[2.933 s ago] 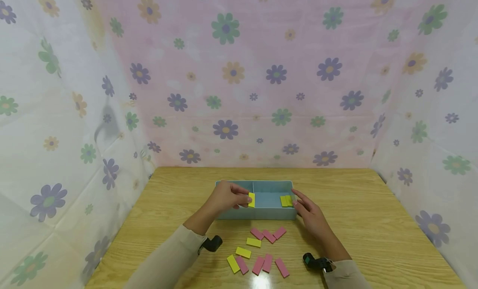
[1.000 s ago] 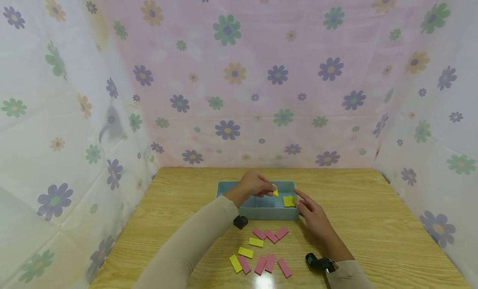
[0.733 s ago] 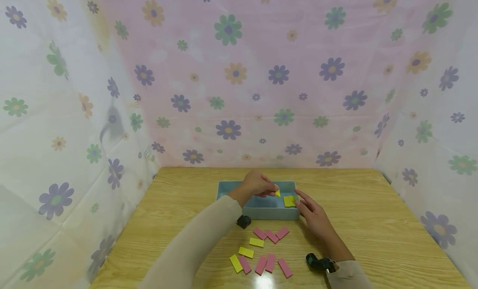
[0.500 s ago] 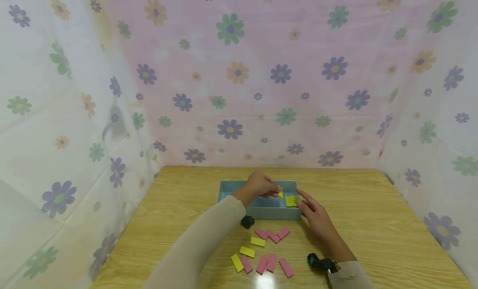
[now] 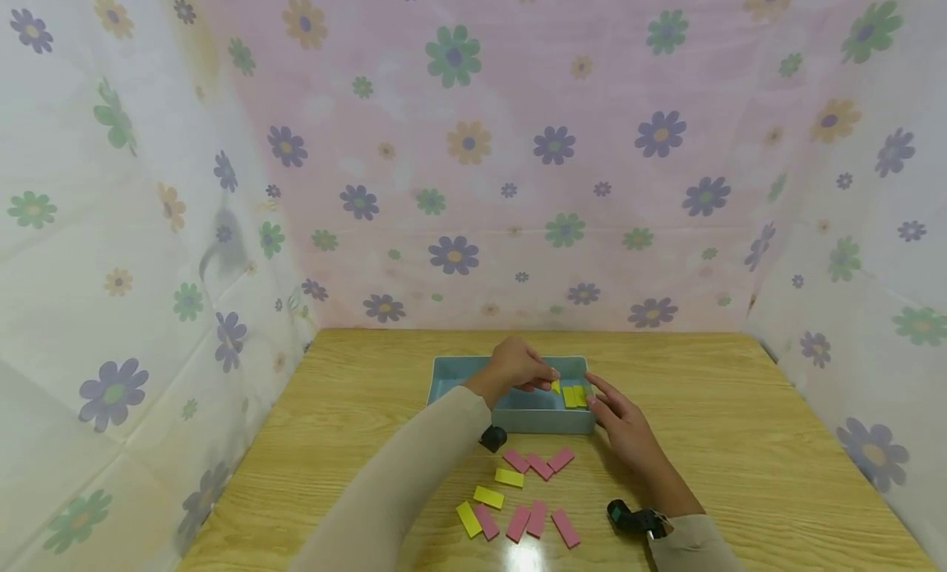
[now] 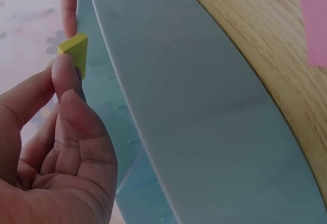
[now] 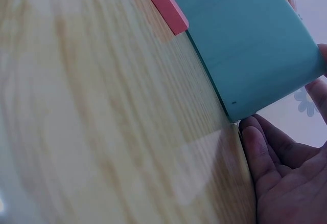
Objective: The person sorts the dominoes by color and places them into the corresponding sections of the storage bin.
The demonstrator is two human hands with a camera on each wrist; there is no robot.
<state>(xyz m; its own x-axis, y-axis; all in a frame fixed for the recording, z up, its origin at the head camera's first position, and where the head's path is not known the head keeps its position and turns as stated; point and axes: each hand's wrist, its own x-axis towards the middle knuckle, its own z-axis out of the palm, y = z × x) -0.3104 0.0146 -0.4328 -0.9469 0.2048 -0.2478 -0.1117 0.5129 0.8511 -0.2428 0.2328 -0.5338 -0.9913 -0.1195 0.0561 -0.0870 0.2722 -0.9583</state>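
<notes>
My left hand (image 5: pixel 519 365) reaches over the light blue divided box (image 5: pixel 547 422), pinching a yellow domino block (image 6: pixel 80 52) between thumb and forefinger. It is held tilted above the right compartment, just left of yellow blocks (image 5: pixel 574 397) lying side by side at that compartment's right end. My right hand (image 5: pixel 629 440) holds the box's right end, thumb at the rim and forefinger along the end wall. In the right wrist view its lower fingers (image 7: pixel 258 147) are curled by the bottom corner. The left hand and forearm hide the divider and part of the left compartment.
In front of the box, pink blocks (image 5: pixel 565 528) and yellow blocks (image 5: pixel 488 496) lie scattered flat on the wooden table (image 5: pixel 311 449). Flowered cloth (image 5: pixel 473 186) hangs behind and along both sides. A black wrist camera (image 5: pixel 629 518) sits on the right wrist.
My left hand has carried the yellow block rightwards from mid-box to over the right compartment, then moved slightly further right and lower. My right hand has stayed at the box's right end.
</notes>
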